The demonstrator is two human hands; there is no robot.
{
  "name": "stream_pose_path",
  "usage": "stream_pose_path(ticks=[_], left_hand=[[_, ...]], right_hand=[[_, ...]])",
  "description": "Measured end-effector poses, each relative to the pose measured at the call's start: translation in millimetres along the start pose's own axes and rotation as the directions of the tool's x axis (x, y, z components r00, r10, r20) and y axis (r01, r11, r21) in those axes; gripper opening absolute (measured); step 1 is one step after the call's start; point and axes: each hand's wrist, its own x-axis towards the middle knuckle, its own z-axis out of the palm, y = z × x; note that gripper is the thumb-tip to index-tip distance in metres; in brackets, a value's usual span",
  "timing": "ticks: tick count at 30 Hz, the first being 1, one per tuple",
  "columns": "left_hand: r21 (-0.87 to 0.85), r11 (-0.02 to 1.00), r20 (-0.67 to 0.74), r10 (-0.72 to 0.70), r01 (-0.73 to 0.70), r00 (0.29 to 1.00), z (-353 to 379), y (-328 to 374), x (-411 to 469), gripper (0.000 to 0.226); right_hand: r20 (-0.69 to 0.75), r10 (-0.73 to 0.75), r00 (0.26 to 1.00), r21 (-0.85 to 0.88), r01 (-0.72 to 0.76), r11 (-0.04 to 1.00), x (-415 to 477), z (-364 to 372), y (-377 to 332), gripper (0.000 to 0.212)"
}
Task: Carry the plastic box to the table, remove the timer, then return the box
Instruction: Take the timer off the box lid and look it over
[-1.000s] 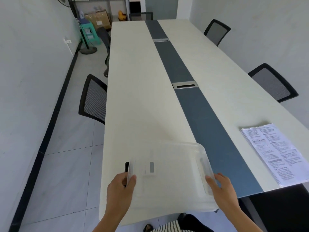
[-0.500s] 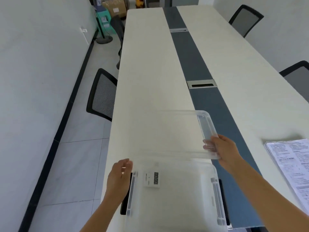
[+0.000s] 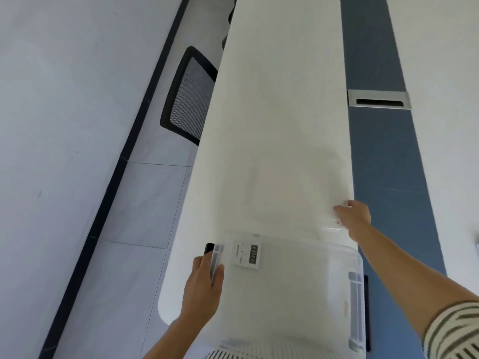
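Note:
A clear plastic box (image 3: 298, 294) stands open on the near end of the long white table (image 3: 280, 99). Inside it, near the far left corner, lies a small white timer (image 3: 247, 253) with a dark display. My left hand (image 3: 204, 286) grips the box's left rim at its handle. Beyond the box, the transparent lid (image 3: 293, 193) lies blurred on the tabletop. My right hand (image 3: 352, 216) holds the lid's right edge, arm stretched forward over the box.
A blue strip (image 3: 383, 164) runs down the table's middle, with a metal cable slot (image 3: 378, 99) in it. A black mesh chair (image 3: 189, 97) is tucked in at the table's left side, over grey floor tiles and beside a white wall.
The lid has come off the box and moved away from me onto the table in my right hand. My left hand has closed on the box's left rim. The view has tilted down.

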Motion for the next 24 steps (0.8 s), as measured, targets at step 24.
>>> stream_pose_path(ticks=[24], left_hand=[[-0.082, 0.996, 0.046, 0.036, -0.032, 0.998, -15.9, -22.5, -25.1, 0.047]], right_hand=[[0.643, -0.459, 0.613, -0.559, 0.785, 0.266, -172.0, 110.9, 56.6, 0.07]])
